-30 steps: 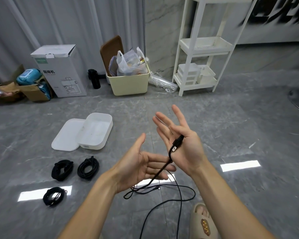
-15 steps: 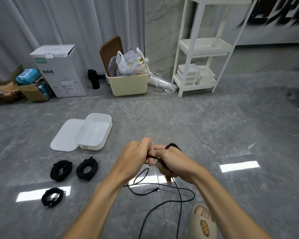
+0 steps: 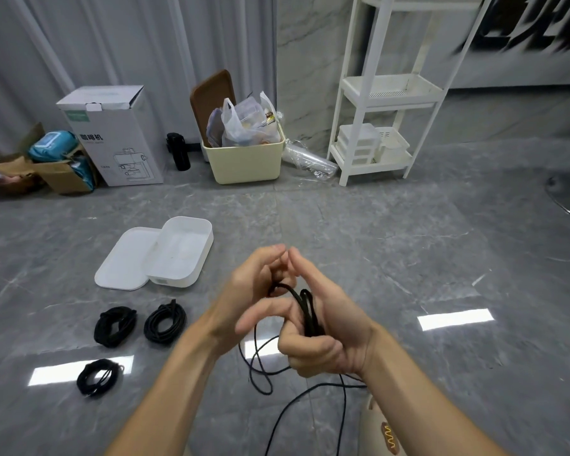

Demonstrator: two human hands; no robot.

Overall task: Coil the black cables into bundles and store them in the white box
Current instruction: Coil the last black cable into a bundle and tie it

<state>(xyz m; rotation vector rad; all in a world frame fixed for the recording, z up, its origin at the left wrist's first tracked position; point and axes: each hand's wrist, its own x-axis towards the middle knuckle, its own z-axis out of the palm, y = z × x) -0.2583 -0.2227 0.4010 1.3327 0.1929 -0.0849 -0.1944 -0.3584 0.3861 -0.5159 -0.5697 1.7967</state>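
Grey marble-look floor (image 3: 392,264), glossy, light strips reflected in it. Pale curtains and a stone-veneer wall behind; white shelf rack (image 3: 372,103) at right, cream bin (image 3: 247,162) stuffed with bags at centre, printed carton (image 3: 119,136) at left.

White box (image 3: 181,251) sits open on the floor, left of centre, its lid (image 3: 122,261) flat beside it and touching. Nothing inside yet, as far as I can see. Three finished black bundles (image 3: 164,324) lie in front of the box, apart from it.

Change: a second ago both palms were spread with only the plug end lying across the right. Now the right hand (image 3: 323,330) has several turns of black cable (image 3: 306,311) wound over its fingers, lower fingers curled in to trap them. Left hand (image 3: 257,291), blurred, fingers bent around the feeding strand, guiding another turn.

Judgement: fourth bundle just begun; much slack trails on the floor below. No bundle stored so far.
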